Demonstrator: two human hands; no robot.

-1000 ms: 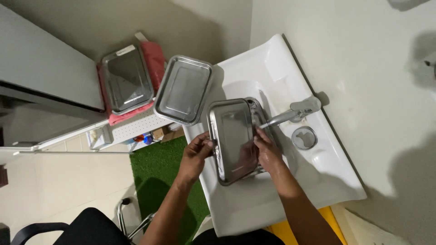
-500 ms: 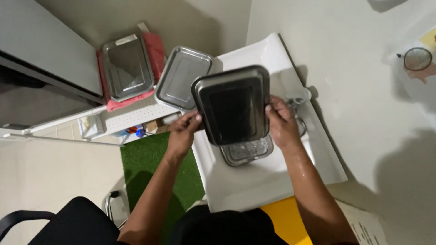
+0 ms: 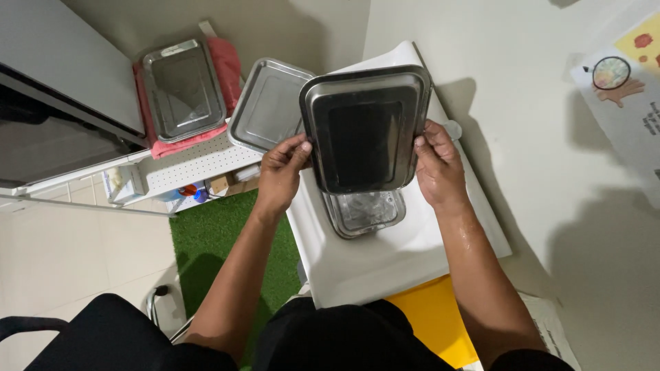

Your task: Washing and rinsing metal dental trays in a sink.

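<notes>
I hold a rectangular steel tray (image 3: pixel 364 130) up over the white sink (image 3: pixel 385 264), its hollow side facing me. My left hand (image 3: pixel 282 175) grips its left edge and my right hand (image 3: pixel 436 168) grips its right edge; the right forearm looks wet. A second steel tray (image 3: pixel 364 213) lies in the sink basin below, partly hidden by the raised one. The tap is hidden behind the held tray.
A steel tray (image 3: pixel 265 106) leans on the sink's left rim. Another steel tray (image 3: pixel 182 89) rests on a red cloth (image 3: pixel 223 69) atop a white perforated shelf (image 3: pixel 199 165). Green mat (image 3: pixel 220 240) on the floor; a yellow object (image 3: pixel 433 319) near my lap; a poster (image 3: pixel 629 89) on the wall.
I lifted the steel tray from the sink basin up toward me, revealing another tray beneath. It has risen higher and closer since half a second ago, hiding the tap.
</notes>
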